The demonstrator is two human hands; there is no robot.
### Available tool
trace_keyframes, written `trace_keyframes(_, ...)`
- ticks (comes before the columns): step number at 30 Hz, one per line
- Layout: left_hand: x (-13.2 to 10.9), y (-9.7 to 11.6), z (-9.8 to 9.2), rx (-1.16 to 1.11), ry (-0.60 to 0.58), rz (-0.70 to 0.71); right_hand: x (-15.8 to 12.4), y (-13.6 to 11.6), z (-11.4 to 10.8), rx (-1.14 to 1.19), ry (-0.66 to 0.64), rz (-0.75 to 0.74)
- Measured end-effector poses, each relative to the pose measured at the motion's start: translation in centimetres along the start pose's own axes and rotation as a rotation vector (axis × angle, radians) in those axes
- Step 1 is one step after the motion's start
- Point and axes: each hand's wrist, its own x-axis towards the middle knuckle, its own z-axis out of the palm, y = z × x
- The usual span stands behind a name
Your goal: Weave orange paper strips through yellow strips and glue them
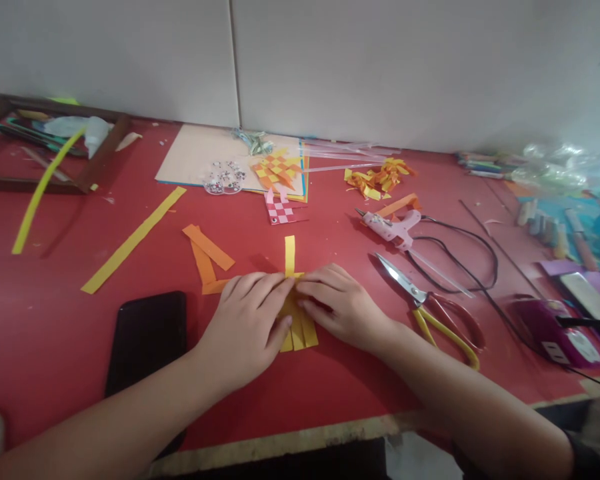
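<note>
Both hands work on a piece made of yellow paper strips (300, 337) lying on the red table. My left hand (255, 317) presses on its left side, the thumb and fingers bent over the strips. From the right, my right hand (343, 303) grips the upper right edge with curled fingers. One yellow strip end sticks up beyond the fingertips, and several fan out below. The middle of the piece is hidden under the fingers. Folded orange paper strips (205, 260) lie beside my left hand, one end reaching under it.
A black phone (147, 340) lies at left, near a loose yellow strip (135, 240). Scissors (420, 297) and a pink glue gun (393, 227) with its cord lie at right. Behind are a woven red-and-pink paper fish (280, 208), an orange-and-yellow woven piece (276, 170) and a wooden frame (103, 153).
</note>
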Motion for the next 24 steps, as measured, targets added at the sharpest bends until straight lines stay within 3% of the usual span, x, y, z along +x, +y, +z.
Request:
trace_keyframes(9,-0.04,0.03,-0.27,-0.021,0.077,-0.019,0.03,-0.20,0.07,-0.110,-0.017,-0.040)
trace_keyframes(24,0.02,0.34,-0.05,0.101,0.095,0.064,0.32,-0.55,0.39,-0.118,-0.053,0.014)
